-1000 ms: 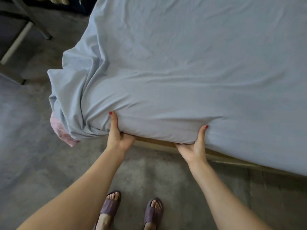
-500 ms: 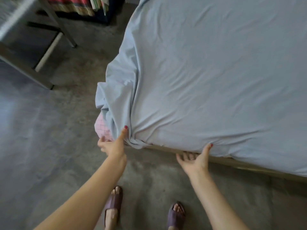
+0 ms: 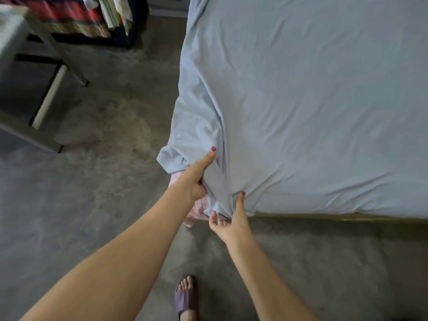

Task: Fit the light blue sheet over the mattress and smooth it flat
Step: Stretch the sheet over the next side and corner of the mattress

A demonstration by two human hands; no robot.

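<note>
The light blue sheet (image 3: pixel 301 107) covers the mattress top, lightly creased, and bunches in loose folds at the near left corner. A pink checked corner of the mattress (image 3: pixel 199 209) shows under that bunch. My left hand (image 3: pixel 196 179) grips the bunched sheet at the corner, thumb up along the fabric. Just to its right my right hand (image 3: pixel 231 218) pinches the sheet's hanging edge with the thumb on top and the fingers underneath.
A strip of wooden bed frame (image 3: pixel 347 216) runs below the sheet's near edge. A grey metal frame with a white bar (image 3: pixel 48 98) stands on the concrete floor at the left. Folded colourful cloth (image 3: pixel 76 19) lies at the top left. My sandalled foot (image 3: pixel 186 297) is below.
I have shifted left along the bed to its corner. My left hand went from touching the corner to gripping the bunched sheet, and my right hand slid left to join it.
</note>
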